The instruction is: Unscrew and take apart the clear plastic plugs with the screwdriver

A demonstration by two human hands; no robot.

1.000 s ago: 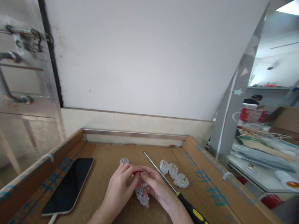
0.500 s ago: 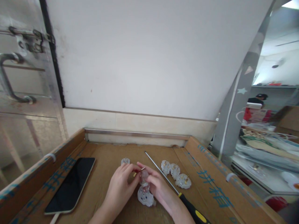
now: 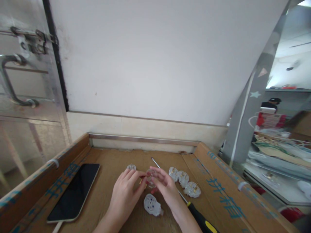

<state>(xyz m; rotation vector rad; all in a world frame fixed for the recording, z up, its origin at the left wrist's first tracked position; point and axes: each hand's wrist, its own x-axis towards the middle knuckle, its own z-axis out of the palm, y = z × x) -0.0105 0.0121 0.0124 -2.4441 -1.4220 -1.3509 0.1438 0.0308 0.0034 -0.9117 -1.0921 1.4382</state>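
Assembling, seemingly: right hand (image 3: 166,185) grasps a clear plastic piece (image 3: 151,185), left hand (image 3: 126,187) pinches a brassy bit (image 3: 143,183) at its nine o'clock; careful lining-up looks called for

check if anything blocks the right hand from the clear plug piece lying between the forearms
Nothing visible stands between the right hand and that clear plug piece; the screwdriver has its handle on the forearm's other side. The hand itself holds another clear part.
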